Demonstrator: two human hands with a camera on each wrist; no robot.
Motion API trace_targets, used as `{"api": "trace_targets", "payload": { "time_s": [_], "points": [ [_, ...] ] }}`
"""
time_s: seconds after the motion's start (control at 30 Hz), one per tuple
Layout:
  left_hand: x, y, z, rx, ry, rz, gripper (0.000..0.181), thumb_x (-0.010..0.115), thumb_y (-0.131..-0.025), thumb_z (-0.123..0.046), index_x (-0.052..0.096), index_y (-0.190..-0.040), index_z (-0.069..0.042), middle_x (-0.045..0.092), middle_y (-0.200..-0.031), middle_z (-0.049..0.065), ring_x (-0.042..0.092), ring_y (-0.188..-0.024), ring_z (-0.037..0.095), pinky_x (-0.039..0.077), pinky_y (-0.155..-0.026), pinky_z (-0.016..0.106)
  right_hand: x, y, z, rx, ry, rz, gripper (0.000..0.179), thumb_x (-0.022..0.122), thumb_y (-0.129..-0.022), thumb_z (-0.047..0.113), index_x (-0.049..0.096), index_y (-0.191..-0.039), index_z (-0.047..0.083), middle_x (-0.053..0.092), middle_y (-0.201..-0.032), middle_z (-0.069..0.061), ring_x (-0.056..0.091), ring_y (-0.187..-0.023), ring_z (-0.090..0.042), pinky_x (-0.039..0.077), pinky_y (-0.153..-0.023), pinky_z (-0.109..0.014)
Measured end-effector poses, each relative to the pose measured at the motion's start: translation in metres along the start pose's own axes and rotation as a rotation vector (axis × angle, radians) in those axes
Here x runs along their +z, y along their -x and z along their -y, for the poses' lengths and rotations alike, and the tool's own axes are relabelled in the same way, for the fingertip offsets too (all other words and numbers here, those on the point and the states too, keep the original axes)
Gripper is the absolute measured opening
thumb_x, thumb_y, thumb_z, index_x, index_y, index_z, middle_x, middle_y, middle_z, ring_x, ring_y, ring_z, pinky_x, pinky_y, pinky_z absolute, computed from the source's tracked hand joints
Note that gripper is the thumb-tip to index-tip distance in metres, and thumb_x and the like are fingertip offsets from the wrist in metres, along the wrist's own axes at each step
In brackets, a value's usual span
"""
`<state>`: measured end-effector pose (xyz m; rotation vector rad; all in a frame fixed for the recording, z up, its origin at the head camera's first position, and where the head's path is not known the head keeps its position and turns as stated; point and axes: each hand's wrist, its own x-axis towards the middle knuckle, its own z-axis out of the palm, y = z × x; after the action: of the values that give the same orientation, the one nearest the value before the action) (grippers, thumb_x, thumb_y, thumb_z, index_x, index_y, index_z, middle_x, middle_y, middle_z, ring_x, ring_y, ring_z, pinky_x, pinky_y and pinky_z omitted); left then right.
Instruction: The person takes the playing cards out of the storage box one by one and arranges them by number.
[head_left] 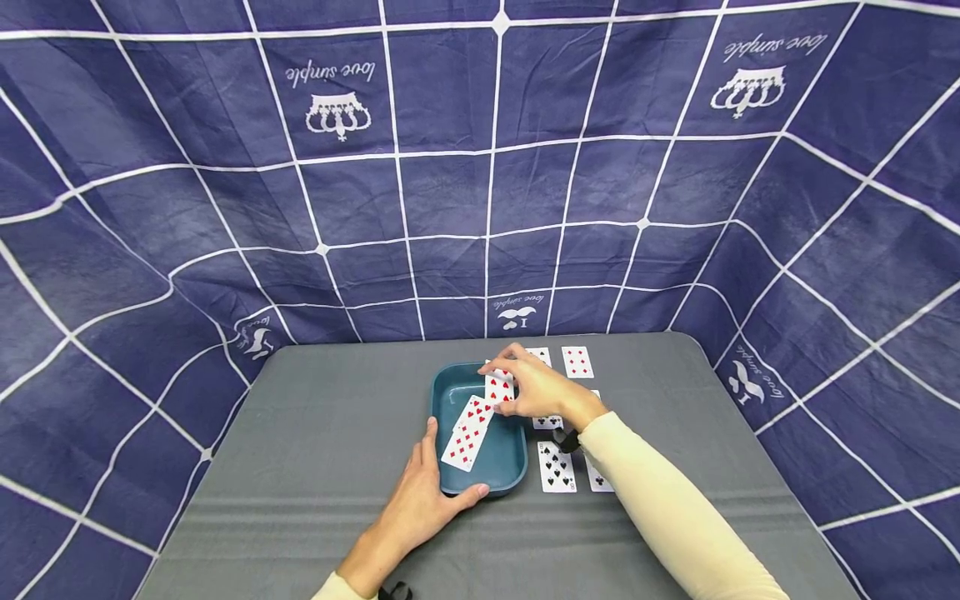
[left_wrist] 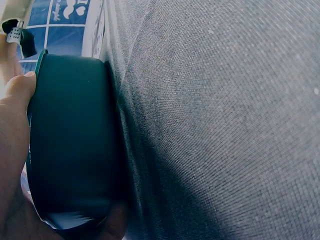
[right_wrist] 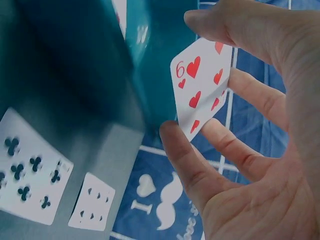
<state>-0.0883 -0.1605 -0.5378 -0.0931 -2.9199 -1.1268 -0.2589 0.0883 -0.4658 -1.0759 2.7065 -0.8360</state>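
Over the far right part of a teal tray (head_left: 504,458), my right hand (head_left: 542,388) holds a six of hearts (right_wrist: 200,82) by its edges between thumb and fingers. The card stands tilted, face visible in the right wrist view. My left hand (head_left: 422,507) grips the tray's near left corner, thumb at the front rim and fingers along the left side. Inside the tray lie a diamonds card (head_left: 465,447) and a hearts card (head_left: 474,408), overlapping at an angle. In the left wrist view the tray's outer wall (left_wrist: 75,125) shows beside the left thumb.
Right of the tray, several face-up cards lie in rows, including a spades card (head_left: 557,468), a diamonds card (head_left: 577,362) and a clubs card (right_wrist: 30,172). The right forearm covers some of them. A grey cloth (head_left: 322,433) covers the table; blue curtains (head_left: 450,200) stand behind.
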Motion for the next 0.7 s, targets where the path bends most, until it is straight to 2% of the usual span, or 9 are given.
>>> {"api": "trace_targets", "payload": {
  "time_s": [0.23,0.47,0.7],
  "points": [
    [0.002,0.002,0.001,0.008,0.000,-0.012,0.147,0.096,-0.084,-0.073,0.017,-0.185,0.000,0.052,-0.170,0.033,0.061,-0.152,0.051,0.055,-0.121,0.066,-0.006,0.013,-0.018,0.050,0.044,-0.023,0.068,0.094,-0.093,0.019,0.074,-0.158,0.022,0.061,-0.153,-0.014,0.065,-0.115,-0.026,0.056,-0.104,-0.050],
    [0.001,0.002,0.002,-0.001,0.007,-0.014,0.148,0.096,-0.084,-0.074,0.016,-0.185,-0.001,0.051,-0.170,0.033,0.060,-0.154,0.050,0.054,-0.122,0.066,-0.011,0.024,-0.037,0.070,0.052,-0.057,0.069,0.094,-0.091,0.015,0.074,-0.157,0.021,0.060,-0.157,-0.018,0.069,-0.114,-0.027,0.059,-0.104,-0.053],
    [0.002,0.002,0.002,-0.004,-0.001,-0.014,0.148,0.096,-0.084,-0.073,0.016,-0.186,-0.002,0.051,-0.171,0.032,0.060,-0.153,0.049,0.054,-0.121,0.066,-0.014,0.035,-0.060,0.071,0.073,-0.105,0.070,0.096,-0.089,0.012,0.074,-0.156,0.012,0.066,-0.151,-0.020,0.068,-0.137,-0.040,0.056,-0.117,-0.062]
  ]
}}
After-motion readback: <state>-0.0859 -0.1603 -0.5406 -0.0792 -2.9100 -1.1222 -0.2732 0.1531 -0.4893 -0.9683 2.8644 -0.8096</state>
